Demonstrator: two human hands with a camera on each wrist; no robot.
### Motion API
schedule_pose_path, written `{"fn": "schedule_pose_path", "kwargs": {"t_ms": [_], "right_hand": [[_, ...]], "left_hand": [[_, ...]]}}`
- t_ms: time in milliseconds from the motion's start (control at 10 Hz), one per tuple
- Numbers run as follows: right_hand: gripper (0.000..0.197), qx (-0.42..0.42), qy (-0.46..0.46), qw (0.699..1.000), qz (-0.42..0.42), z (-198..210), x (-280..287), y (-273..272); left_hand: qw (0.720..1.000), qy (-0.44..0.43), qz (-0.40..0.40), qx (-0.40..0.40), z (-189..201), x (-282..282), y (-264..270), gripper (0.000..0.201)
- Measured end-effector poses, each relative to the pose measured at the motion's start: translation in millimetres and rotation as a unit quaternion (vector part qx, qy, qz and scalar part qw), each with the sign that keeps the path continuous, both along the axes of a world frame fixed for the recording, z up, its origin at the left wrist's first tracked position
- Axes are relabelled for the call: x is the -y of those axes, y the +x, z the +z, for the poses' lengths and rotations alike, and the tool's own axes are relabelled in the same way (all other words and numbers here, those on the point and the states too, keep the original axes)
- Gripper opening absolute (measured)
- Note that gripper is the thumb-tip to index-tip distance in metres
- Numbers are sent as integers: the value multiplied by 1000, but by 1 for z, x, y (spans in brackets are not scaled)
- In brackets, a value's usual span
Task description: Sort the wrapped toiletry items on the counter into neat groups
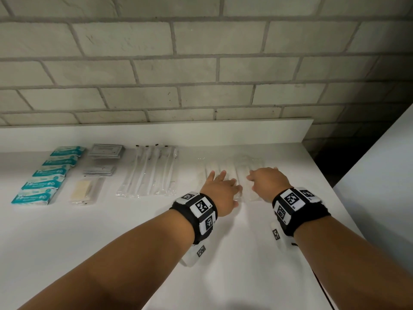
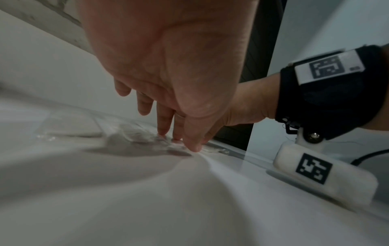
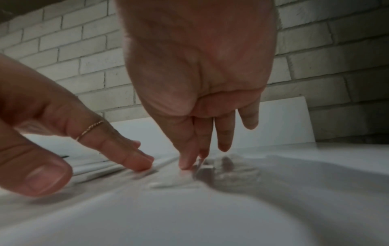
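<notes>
Several clear-wrapped white items (image 1: 238, 167) lie side by side on the white counter (image 1: 134, 231) at the right. My left hand (image 1: 220, 186) lies on their left part with straight fingers; in the left wrist view the left hand (image 2: 179, 131) touches the crinkled wrap (image 2: 134, 133) with its tips. My right hand (image 1: 266, 181) touches their right part. In the right wrist view the right hand (image 3: 193, 159) points straight down, thumb and index tips on a wrapper (image 3: 168, 183). Neither hand has lifted anything.
Further left stand a row of wrapped toothbrushes (image 1: 152, 173), two stacks of grey sachets (image 1: 105, 151), a beige item in clear wrap (image 1: 83, 191) and a column of teal packs (image 1: 47, 175). A brick wall (image 1: 201, 63) rises behind. The counter ends just right of my right wrist (image 1: 335, 198).
</notes>
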State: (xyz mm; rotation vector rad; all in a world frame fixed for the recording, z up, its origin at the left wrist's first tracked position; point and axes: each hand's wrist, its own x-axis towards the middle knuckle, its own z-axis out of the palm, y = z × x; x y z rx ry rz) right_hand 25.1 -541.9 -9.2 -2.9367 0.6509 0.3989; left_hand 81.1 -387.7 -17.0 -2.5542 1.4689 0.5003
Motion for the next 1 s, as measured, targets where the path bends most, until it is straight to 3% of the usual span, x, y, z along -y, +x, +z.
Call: {"fn": "schedule_pose_path", "kwargs": {"t_ms": [200,400,700,1000], "right_hand": [[42,-4,-7,1000,26,-3,4,1],[47,-16,-7,999,-41,4,23,-9],[50,-21,-12,999,-28,1,25,-14],[49,17,50,997,-60,21,13,-62]], "left_hand": [[1000,12,0,12,-1,3,0,56],[1000,-25,-16,-3,0,15,-9,57],[1000,-10,-10,-13,0,24,-16,60],[995,-92,-16,-32,9,-19,-25,65]]}}
